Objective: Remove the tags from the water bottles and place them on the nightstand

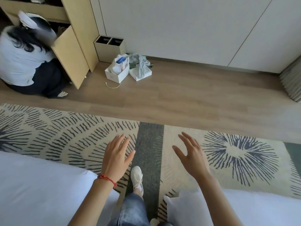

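No water bottle, tag or nightstand shows in the head view. My left hand (116,156), with a red string bracelet at the wrist, hangs open over the patterned rug (68,137), fingers spread and palm down. My right hand (191,156) is open too, fingers apart, a little to the right over the rug's dark stripe. Both hands hold nothing. Below them I see my jeans and a white shoe (137,178) stepping between two white beds.
White bedding (40,190) lies at lower left and lower right (252,209). A crouching person (27,59) reaches into a wooden cabinet (71,51) at upper left. Two white boxes (116,73) with bags and cloth and a divided bin (109,46) stand by the wall.
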`<move>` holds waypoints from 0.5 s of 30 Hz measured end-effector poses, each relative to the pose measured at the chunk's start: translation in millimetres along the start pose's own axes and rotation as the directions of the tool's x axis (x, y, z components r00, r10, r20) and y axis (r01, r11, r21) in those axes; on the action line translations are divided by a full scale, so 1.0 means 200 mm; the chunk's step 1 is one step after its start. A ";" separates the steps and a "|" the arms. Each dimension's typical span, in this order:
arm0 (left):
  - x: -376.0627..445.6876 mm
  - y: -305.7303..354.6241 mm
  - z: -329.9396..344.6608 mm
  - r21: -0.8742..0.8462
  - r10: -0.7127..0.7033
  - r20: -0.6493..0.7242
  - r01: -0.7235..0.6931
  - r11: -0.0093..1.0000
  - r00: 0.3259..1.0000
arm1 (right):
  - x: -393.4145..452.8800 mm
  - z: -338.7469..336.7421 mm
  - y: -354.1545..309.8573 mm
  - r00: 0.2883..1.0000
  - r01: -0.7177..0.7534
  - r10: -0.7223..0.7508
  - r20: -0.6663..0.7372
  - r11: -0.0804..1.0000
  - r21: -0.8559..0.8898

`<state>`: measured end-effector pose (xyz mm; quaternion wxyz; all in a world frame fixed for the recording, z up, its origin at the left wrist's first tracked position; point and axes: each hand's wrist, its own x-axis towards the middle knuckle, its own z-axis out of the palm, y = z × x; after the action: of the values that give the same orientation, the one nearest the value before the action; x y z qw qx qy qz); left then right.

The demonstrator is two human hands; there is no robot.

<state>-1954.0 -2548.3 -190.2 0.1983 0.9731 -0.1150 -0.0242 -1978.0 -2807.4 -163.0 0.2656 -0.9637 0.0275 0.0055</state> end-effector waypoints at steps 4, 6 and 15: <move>0.40 -0.19 -0.05 0.009 -0.033 -0.008 0.033 0.999 0.999 | 0.47 0.09 -0.09 1.000 0.025 -0.024 0.015 1.000 -0.018; 0.58 -0.30 -0.10 0.012 -0.064 -0.022 0.064 0.998 0.998 | 0.69 0.12 -0.18 0.998 0.061 -0.061 0.030 0.998 -0.014; 1.01 -0.77 -0.36 0.004 -0.256 -0.122 0.258 0.966 0.959 | 1.43 0.30 -0.60 0.965 0.225 -0.228 0.127 0.974 0.039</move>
<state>-1717.2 -2430.4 -185.6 0.1905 0.9813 0.0242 0.0103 -1684.8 -2687.8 -160.7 0.2775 -0.9548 -0.1000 0.0377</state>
